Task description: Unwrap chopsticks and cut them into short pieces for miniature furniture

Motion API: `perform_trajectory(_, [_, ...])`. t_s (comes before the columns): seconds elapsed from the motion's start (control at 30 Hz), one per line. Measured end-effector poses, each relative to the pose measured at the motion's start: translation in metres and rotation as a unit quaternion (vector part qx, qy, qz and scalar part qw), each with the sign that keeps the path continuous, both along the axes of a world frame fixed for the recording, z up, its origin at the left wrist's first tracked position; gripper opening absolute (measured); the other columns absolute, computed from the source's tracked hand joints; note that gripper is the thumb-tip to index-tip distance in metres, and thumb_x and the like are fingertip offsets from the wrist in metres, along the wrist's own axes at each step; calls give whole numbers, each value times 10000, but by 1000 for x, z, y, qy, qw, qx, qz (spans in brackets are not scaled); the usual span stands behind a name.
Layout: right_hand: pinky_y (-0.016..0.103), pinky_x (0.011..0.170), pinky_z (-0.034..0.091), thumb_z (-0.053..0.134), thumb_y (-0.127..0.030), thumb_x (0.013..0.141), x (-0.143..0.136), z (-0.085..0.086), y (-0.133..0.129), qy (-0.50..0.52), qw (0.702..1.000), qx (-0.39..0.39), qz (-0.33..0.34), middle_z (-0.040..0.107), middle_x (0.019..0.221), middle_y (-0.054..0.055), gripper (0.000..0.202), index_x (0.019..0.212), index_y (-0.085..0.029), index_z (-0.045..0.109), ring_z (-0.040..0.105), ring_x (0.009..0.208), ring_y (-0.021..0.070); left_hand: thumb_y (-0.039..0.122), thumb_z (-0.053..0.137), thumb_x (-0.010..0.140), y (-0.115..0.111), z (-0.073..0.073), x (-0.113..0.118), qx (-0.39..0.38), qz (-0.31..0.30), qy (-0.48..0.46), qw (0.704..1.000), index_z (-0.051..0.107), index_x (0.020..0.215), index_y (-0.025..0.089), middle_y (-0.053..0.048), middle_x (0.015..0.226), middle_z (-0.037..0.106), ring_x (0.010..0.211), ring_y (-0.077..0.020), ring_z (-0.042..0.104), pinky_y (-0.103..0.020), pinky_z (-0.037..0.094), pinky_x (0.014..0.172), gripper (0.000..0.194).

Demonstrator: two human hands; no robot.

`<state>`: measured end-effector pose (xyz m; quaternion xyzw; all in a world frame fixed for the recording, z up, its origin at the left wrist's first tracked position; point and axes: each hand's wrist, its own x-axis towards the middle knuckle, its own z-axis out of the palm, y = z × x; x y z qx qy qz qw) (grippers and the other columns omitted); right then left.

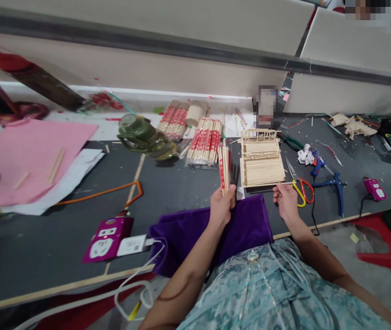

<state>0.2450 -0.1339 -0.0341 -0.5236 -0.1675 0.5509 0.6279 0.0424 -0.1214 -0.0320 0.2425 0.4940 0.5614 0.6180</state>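
Note:
My left hand [222, 204] is closed round the lower end of a bundle of wooden chopsticks [223, 169] in red and white wrapping, held upright. My right hand [287, 199] pinches a thin wooden stick [287, 183] near the front right corner of a small stick-built model [263, 167]. The model has a flat slatted base and a little railing along its back. Packs of wrapped chopsticks [205, 142] lie behind my left hand. A purple cloth [250, 220] lies at the table edge under my forearm.
Scissors [300, 185], a blue glue gun [317, 162] and a blue clamp-like tool [338, 192] lie at the right. A green bottle [145, 137], pink sheet [37, 160] and magenta power socket [109, 238] are at the left. A white cable hangs over the front edge.

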Motion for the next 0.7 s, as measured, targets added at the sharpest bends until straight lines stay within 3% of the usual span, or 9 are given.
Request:
perform_trajectory(0.27, [173,383,437,829,-406,657,-6,-4,1,-5,1000,-15,1,686,638,-5,324,713,-172,610,554,468,76,419,867,598,-1,-4,13,-31,4,-2,1000,580,775,153,136,445,320,360,-17,225,-163,156,354,429])
perform_trajectory(0.7, [179,399,457,840,-405,662,-7,-3,2,5,1000,-9,5,688,629,-3,327,697,-170,615,569,473,82,411,862,593,1,-5,13,-48,-10,13,999,567,745,156,138,432,326,342,-11,220,-162,154,351,419])
